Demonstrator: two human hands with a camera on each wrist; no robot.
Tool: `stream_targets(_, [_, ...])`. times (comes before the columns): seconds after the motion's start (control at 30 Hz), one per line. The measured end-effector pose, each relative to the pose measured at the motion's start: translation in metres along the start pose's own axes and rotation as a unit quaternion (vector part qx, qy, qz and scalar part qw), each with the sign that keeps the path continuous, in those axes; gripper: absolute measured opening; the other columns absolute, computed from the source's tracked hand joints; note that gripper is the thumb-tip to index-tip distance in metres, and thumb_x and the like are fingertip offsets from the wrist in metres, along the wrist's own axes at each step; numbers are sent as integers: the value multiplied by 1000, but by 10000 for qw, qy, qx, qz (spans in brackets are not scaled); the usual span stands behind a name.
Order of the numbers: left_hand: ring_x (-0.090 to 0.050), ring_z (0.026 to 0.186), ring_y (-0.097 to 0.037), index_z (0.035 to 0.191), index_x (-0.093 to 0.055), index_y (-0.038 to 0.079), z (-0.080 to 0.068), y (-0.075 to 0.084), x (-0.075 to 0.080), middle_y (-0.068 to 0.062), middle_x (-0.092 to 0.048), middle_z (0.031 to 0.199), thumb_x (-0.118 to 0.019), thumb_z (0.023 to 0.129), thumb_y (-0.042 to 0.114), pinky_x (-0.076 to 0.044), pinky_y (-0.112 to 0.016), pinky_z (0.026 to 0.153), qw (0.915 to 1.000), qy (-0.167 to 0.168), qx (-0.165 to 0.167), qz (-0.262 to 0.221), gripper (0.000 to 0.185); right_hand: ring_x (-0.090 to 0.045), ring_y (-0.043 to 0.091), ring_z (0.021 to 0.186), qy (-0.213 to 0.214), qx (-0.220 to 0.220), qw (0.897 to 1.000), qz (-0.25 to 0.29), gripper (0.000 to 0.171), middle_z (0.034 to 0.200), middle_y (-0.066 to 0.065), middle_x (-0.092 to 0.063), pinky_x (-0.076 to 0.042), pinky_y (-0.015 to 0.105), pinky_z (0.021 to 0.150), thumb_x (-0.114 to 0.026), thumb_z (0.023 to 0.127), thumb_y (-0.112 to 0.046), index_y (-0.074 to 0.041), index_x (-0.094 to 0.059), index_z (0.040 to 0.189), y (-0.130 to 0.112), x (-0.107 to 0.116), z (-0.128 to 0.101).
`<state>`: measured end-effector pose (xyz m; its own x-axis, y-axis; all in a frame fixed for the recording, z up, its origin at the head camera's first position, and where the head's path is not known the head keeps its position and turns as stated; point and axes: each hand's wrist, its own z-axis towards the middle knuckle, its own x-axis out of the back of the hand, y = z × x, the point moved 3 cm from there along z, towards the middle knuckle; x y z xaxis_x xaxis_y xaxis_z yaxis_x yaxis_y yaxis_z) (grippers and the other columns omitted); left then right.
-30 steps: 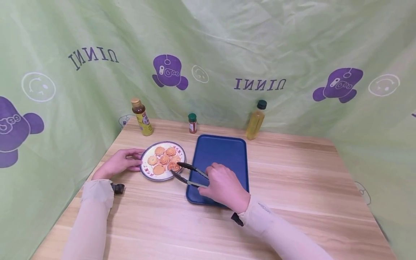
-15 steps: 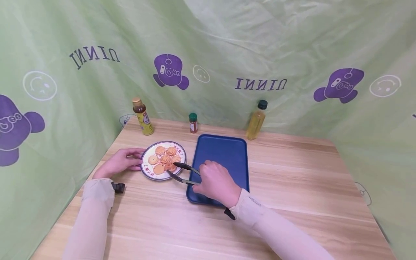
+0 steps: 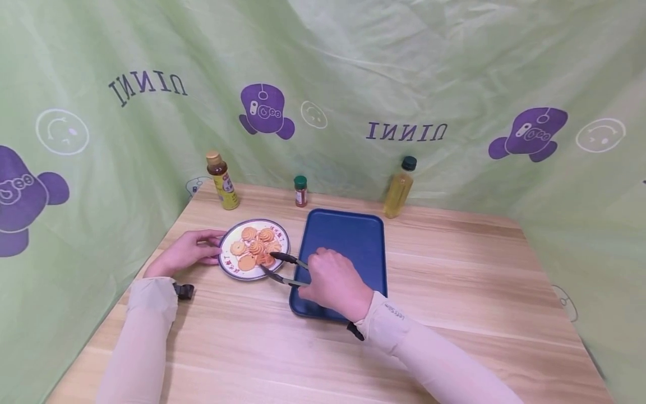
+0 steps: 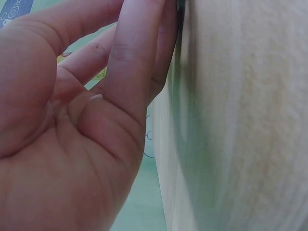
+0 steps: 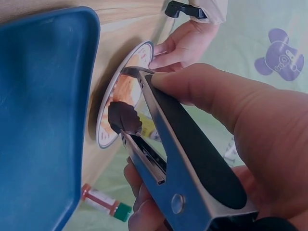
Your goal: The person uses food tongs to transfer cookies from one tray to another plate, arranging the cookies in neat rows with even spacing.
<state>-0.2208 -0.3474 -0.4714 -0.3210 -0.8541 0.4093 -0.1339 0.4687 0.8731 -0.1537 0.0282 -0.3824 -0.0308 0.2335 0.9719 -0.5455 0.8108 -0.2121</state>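
Note:
In the head view a round white plate (image 3: 231,238) with a blue rim and red lettering bears several golden cookies (image 3: 257,248). My left hand (image 3: 184,252) holds the plate's left rim between thumb and fingers; the left wrist view shows the fingers (image 4: 132,53) reaching the plate's edge. My right hand (image 3: 339,281) grips metal kitchen tongs (image 3: 284,258) with black tips. The spread tips reach over the plate's right side, around a cookie (image 3: 264,260) at the front right. In the right wrist view the thumb presses the tongs' black-covered arm (image 5: 192,139).
A blue rectangular tray (image 3: 348,235) lies right of the plate, beneath my right hand. Behind stand a yellow-labelled sauce bottle (image 3: 224,188), a small green-capped spice jar (image 3: 300,193) and an oil bottle (image 3: 397,193). A green printed curtain (image 3: 333,67) hangs behind the wooden table (image 3: 454,280).
My right hand has moved left with the tongs, and their tips have pushed in over the front-right cookie, which has shifted left. My left hand stays at the plate's rim.

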Motion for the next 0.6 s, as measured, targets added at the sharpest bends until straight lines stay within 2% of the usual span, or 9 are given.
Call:
stream_targets(0.3, [-78, 104, -15, 167, -40, -9, -2, 0, 0, -37, -55, 147, -68, 109, 1, -73, -31, 95, 10000, -2, 32, 12, 65, -53, 20, 67, -115, 57, 9999, -11, 38, 78, 3, -60, -47, 32, 46, -95, 81, -35, -13, -66, 71, -6, -2, 5])
stream_targets(0.6, [-77, 106, -15, 168, -40, -9, 0, 0, 2, -36, -56, 149, -67, 110, 2, -73, -31, 94, 10000, 7, 27, 79, 65, -53, 20, 66, -140, -83, 9998, 107, 40, 75, 1, -57, -46, 31, 47, -96, 81, -36, -13, -65, 70, -5, -1, 3])
